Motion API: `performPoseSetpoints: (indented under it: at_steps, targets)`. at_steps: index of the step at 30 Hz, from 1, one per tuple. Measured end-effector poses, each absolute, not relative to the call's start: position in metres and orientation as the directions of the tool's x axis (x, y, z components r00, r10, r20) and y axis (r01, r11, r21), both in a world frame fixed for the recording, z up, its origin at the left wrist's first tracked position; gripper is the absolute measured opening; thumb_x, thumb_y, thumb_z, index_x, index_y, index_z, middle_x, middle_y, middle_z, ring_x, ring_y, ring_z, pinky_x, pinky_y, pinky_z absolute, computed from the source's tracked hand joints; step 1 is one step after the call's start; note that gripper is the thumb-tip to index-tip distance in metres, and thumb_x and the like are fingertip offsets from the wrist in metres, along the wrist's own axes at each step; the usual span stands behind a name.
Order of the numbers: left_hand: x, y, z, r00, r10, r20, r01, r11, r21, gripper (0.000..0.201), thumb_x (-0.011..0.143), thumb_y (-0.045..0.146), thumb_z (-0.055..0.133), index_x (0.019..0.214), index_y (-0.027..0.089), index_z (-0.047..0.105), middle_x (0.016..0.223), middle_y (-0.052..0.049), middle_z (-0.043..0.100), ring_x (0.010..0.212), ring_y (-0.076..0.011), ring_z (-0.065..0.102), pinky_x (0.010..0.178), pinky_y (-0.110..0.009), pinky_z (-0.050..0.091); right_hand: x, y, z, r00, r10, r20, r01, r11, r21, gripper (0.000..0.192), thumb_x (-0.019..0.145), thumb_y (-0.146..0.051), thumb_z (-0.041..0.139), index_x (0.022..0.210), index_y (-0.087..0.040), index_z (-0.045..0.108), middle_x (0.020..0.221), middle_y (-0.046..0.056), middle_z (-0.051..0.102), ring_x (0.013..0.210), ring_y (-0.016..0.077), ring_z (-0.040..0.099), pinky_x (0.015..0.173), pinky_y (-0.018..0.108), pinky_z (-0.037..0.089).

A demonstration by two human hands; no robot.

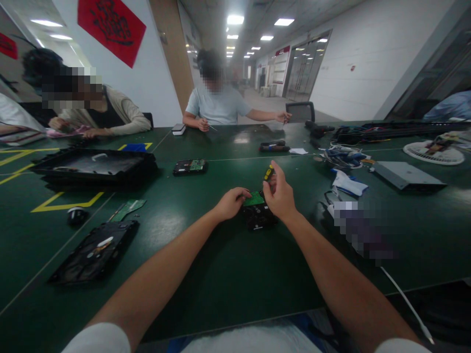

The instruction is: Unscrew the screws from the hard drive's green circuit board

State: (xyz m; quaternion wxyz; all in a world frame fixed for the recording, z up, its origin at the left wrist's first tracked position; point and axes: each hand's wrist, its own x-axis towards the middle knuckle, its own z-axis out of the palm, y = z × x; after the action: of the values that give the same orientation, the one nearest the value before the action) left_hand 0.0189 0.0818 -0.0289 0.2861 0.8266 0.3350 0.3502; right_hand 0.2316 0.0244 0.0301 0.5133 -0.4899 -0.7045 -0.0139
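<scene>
A black hard drive (pixel 258 216) lies on the green table in front of me, its green circuit board (pixel 254 198) facing up at the far end. My left hand (pixel 233 202) is at the drive's left side, with bent fingers steadying it at the edge of the board. In my right hand (pixel 281 195) is a screwdriver with a yellow and black handle (pixel 269 172), gripped between thumb and fingers above the drive's right side. The screwdriver's tip is hidden behind the hand and cannot be made out.
A second hard drive (pixel 190 166) lies farther off. At left are a large black tray-like casing (pixel 95 164), a black opened device (pixel 97 252) and a mouse (pixel 77 215). At right are a grey metal box (pixel 408 175) and bundled cables (pixel 342 156). A person (pixel 217 105) sits opposite.
</scene>
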Motion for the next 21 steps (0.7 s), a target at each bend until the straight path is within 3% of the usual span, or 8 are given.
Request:
performPoseSetpoints:
  at_steps: [6, 11, 21]
  targets:
    - [0.0186, 0.081, -0.0289, 0.522, 0.759, 0.389, 0.357, -0.609, 0.708, 0.027, 0.093, 0.009, 0.053, 0.108, 0.022, 0.072, 0.125, -0.008, 0.068, 0.122, -0.0226, 0.062, 0.112, -0.048, 0.046, 0.2315, 0.0253, 0.03, 0.01, 0.686, 0.727, 0.688, 0.523, -0.503, 0.067, 0.095, -0.034, 0.06, 0.156, -0.029, 0.032, 0.122, 0.009, 0.069, 0.087, 0.022, 0.07, 0.084, 0.044, 0.061]
    - [0.0191, 0.08, -0.0266, 0.528, 0.752, 0.395, 0.347, -0.616, 0.707, 0.027, 0.093, 0.008, 0.053, 0.108, 0.021, 0.071, 0.124, -0.008, 0.069, 0.12, -0.0219, 0.063, 0.111, -0.046, 0.046, 0.2317, 0.0255, 0.0281, 0.027, 0.684, 0.729, 0.692, 0.514, -0.508, 0.069, 0.096, -0.031, 0.057, 0.158, -0.025, 0.028, 0.116, 0.009, 0.07, 0.086, 0.0217, 0.07, 0.085, 0.043, 0.061]
    - [0.0195, 0.0795, -0.0255, 0.52, 0.766, 0.377, 0.372, -0.601, 0.708, 0.027, 0.093, 0.009, 0.053, 0.107, 0.022, 0.072, 0.124, -0.007, 0.069, 0.12, -0.0224, 0.063, 0.112, -0.047, 0.046, 0.231, 0.0242, 0.03, 0.01, 0.68, 0.733, 0.72, 0.504, -0.477, 0.068, 0.095, -0.034, 0.059, 0.157, -0.027, 0.03, 0.124, 0.011, 0.067, 0.085, 0.0231, 0.07, 0.085, 0.046, 0.062]
